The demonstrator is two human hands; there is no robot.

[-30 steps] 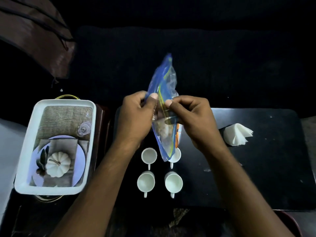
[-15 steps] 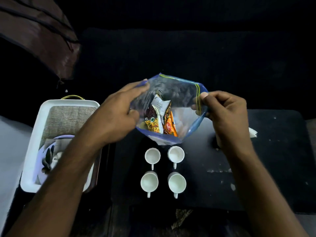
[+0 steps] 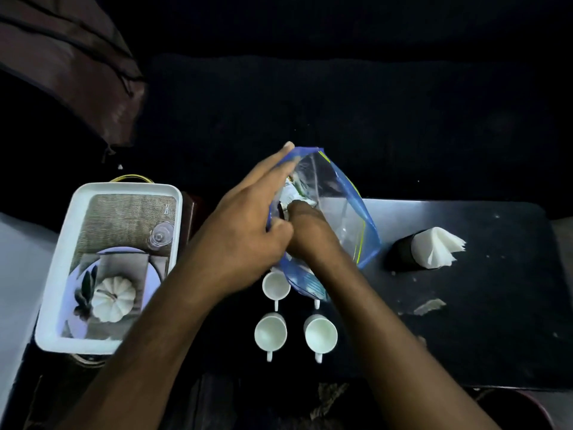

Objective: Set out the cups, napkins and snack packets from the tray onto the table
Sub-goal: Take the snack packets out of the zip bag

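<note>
Head view, low light. Clear zip bag point(image 3: 338, 218) w/ blue edging is held up over the dark table point(image 3: 496, 321), mouth open toward the camera. L hand point(image 3: 245, 234) grips the bag's left rim: thumb and lower fingers pinch the plastic, forefinger stretched out along the upper edge. R hand point(image 3: 305, 231) is pushed inside the bag mouth; fingers hidden by plastic and by the L hand, so cannot tell how far they are closed or if they have hold of anything. Snack packets point(image 3: 291, 193) partly visible inside, near the R fingertips; count and print not legible. Cups: 2 white cups side by side nearest the camera, left one point(image 3: 270, 334) and right one point(image 3: 320, 334), handles toward the camera, upright; a third cup point(image 3: 275, 285) behind the left one; a fourth handle shows below the bag, rest hidden. Napkins point(image 3: 437, 248) fanned in a dark holder point(image 3: 401, 254) on the table, well right of the bag. White tray point(image 3: 52, 274) sits left of the table, apart from the cups; its floor carries a printed picture.
</note>
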